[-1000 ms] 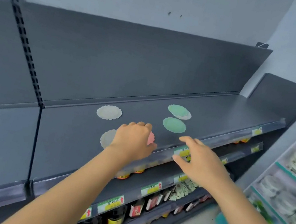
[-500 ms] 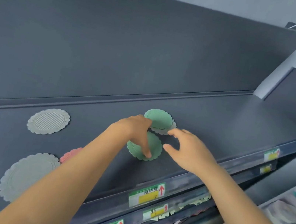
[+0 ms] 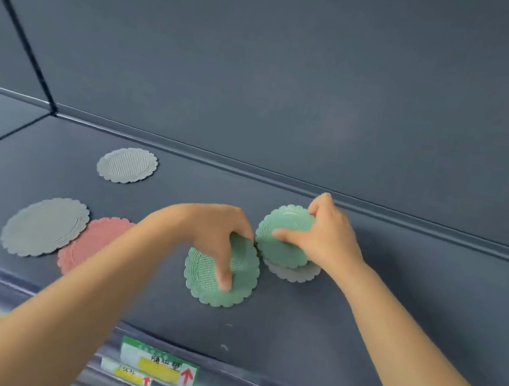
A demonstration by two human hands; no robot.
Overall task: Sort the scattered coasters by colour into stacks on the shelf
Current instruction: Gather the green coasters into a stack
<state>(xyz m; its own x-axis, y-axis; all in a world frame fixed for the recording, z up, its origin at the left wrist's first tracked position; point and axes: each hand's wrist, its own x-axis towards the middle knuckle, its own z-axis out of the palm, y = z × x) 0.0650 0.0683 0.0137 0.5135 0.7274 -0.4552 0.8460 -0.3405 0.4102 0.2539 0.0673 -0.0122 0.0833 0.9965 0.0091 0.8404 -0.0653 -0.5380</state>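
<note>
Fingers (image 3: 225,256) of left hand (image 3: 207,230) are curled on near green coaster (image 3: 205,273), one tip pressed on top, mid-shelf (image 3: 394,315). Far green coaster (image 3: 287,228) is pinched by right hand (image 3: 331,238), tilted over grey coaster (image 3: 297,274). Left: pink coaster (image 3: 95,241), touched by near-left grey coaster (image 3: 44,226); far-left grey coaster (image 3: 127,165) apart.

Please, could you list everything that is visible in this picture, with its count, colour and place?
front green coaster: one, green, mid shelf, under left hand
back green coaster: one, green, tilted up, in right hand
pale coaster: one, pale grey, beneath back green coaster
grey coasters: two, grey, left of shelf
pink coaster: one, pink, front left, overlapping a grey one
shelf: one, dark grey
labels: several, green-yellow, front edge
left hand: fingers grip front green coaster
right hand: holds back green coaster
</note>
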